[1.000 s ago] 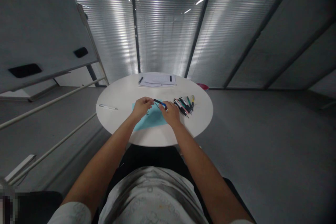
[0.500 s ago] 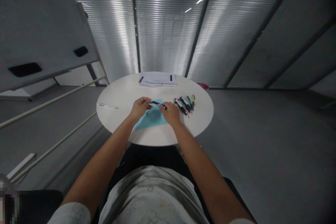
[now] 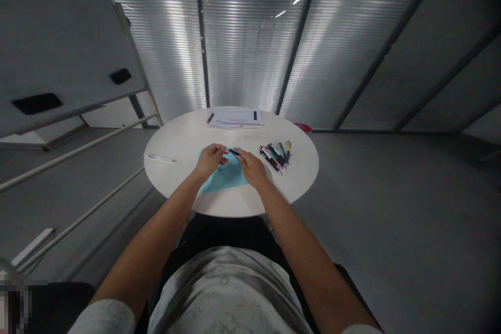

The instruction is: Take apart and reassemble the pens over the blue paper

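Over a light-blue sheet (image 3: 225, 180) on the round white table, my right hand (image 3: 254, 169) grips a dark pen (image 3: 234, 152). Its fingers cover most of the pen's right end, and the dark front part points toward my other hand. My left hand (image 3: 210, 160) is closed in a pinch close to the pen's tip. Whatever sits between those fingertips is too small to make out. Tiny parts (image 3: 219, 168) appear to lie on the sheet below the left fingers, their kind unclear.
Several pens (image 3: 274, 157) lie in a cluster on the right of the table (image 3: 183, 188). A white pen (image 3: 160, 158) lies by the left edge. Stacked papers (image 3: 235, 118) are at the back. A white metal frame (image 3: 97, 138) stands to the left.
My right fingers have shifted forward along the pen, and its blue end, visible before, is now covered by the hand. My left hand has hardly moved.
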`<state>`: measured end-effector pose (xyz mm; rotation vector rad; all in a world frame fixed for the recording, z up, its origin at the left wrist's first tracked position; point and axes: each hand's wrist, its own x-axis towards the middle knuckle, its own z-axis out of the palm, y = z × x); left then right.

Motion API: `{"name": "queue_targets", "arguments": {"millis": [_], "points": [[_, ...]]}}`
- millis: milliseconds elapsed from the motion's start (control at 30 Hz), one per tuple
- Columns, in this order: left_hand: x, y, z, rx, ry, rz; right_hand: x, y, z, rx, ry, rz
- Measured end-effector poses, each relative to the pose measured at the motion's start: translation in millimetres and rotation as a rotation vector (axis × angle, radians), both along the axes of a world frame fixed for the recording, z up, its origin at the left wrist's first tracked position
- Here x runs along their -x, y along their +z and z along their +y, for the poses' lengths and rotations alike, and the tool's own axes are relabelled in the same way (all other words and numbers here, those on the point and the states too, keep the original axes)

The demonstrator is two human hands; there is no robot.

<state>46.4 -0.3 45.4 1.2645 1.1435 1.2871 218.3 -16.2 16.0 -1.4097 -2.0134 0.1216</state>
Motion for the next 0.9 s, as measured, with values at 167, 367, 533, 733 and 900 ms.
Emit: {"name": "queue_targets", "arguments": {"millis": [167,367,533,733,900], "points": [[0.1,-1.1,0.7,-0.018,0.037,0.032,0.6,1.1,-1.3,0.018,0.026,0.013],[1.8,-4.2,5.2,-0.058,0.07,0.065,0.8,0.6,-1.4,0.041,0.023,-0.014],[2.1,-6.1,7.0,-0.061,0.078,0.094,0.5,-0.4,-1.1,0.042,0.039,-0.033],[1.2,-7.2,6.1,-0.046,0.049,0.129,-0.1,-3.6,0.9,0.016,0.052,-0.024],[1.0,-9.8,5.1,-0.06,0.046,0.129,-0.5,-6.5,4.2,0.008,0.076,0.011]]}}
